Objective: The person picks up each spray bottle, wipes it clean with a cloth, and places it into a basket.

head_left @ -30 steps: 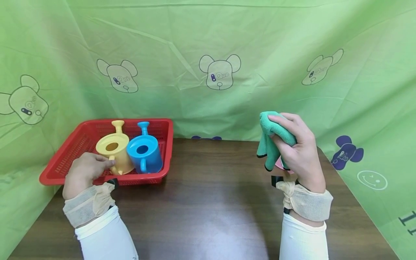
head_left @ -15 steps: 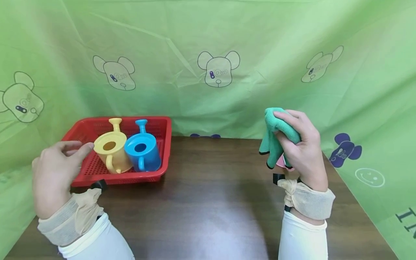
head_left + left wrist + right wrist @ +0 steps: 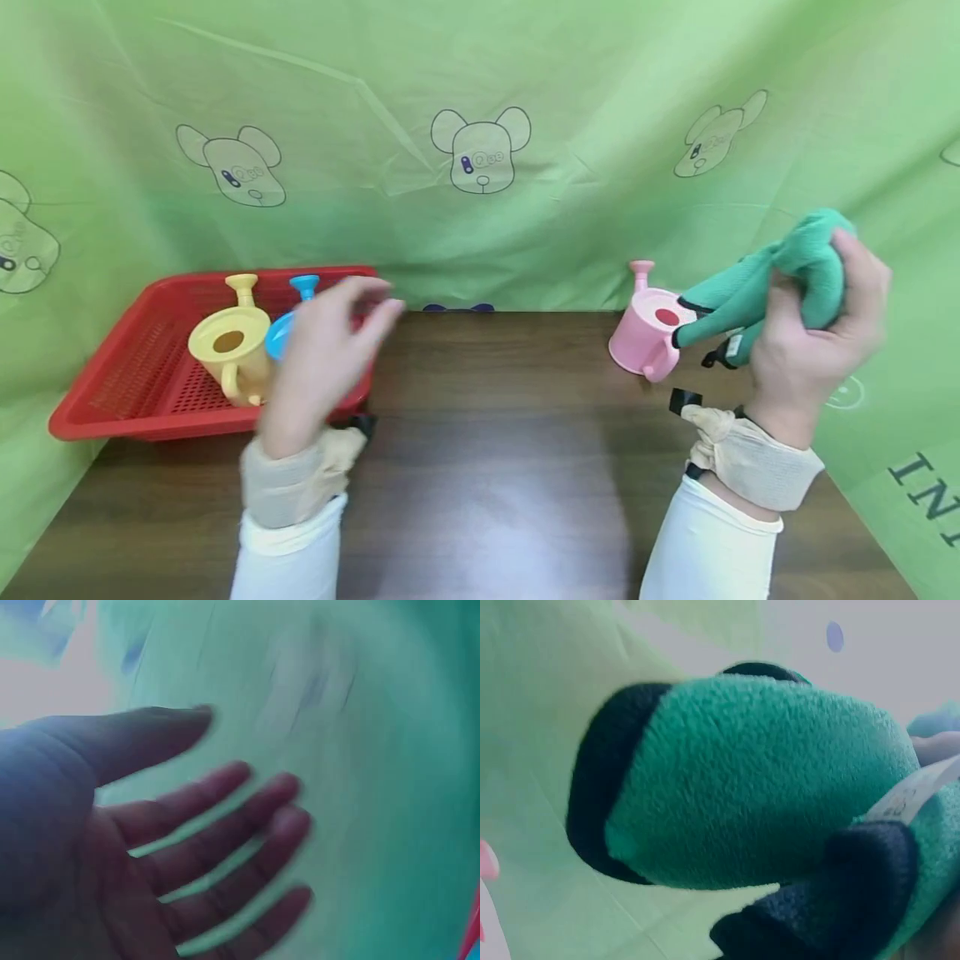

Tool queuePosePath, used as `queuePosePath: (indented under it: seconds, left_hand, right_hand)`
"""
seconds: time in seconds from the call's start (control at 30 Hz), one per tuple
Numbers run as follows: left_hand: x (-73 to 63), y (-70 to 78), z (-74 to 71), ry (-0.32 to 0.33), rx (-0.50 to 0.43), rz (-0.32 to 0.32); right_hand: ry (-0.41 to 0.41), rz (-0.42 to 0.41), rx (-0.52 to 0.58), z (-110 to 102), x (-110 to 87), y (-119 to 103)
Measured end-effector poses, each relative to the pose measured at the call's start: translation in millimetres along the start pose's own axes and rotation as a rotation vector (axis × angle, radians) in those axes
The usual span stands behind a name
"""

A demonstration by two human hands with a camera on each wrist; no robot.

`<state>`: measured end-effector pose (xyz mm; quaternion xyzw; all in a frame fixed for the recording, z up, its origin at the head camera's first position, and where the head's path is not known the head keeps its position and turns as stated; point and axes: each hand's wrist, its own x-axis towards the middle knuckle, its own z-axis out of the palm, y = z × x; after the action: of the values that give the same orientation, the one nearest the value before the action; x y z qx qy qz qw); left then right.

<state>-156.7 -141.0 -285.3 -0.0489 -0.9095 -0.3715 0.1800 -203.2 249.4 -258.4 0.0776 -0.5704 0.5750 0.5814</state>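
Right wrist, unlike left: black-tipped green plush [image 3: 765,780]

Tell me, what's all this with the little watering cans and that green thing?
A person's right hand grips what looks like a green soft toy, lifted above the table. Its dangling ends hang by a pink watering can standing on the tabletop. The left hand, blurred, is open and empty, partly hiding a blue watering can. That one sits in a red basket beside a yellow watering can.
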Motion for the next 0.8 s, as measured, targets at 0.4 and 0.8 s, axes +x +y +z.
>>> queuePosePath:
  seconds: [0.4, 0.8]
  left_hand:
    - [45.3, 38.9, 192.1, -0.339, -0.608, 0.125]
    - [46.3, 95.3, 318.5, -0.594, -0.609, -0.004]
  right_hand:
    - [0.184, 0.005, -0.009, -31, 17.2, 1]
    - [0.186, 0.016, 0.069, -36, 17.5, 0]
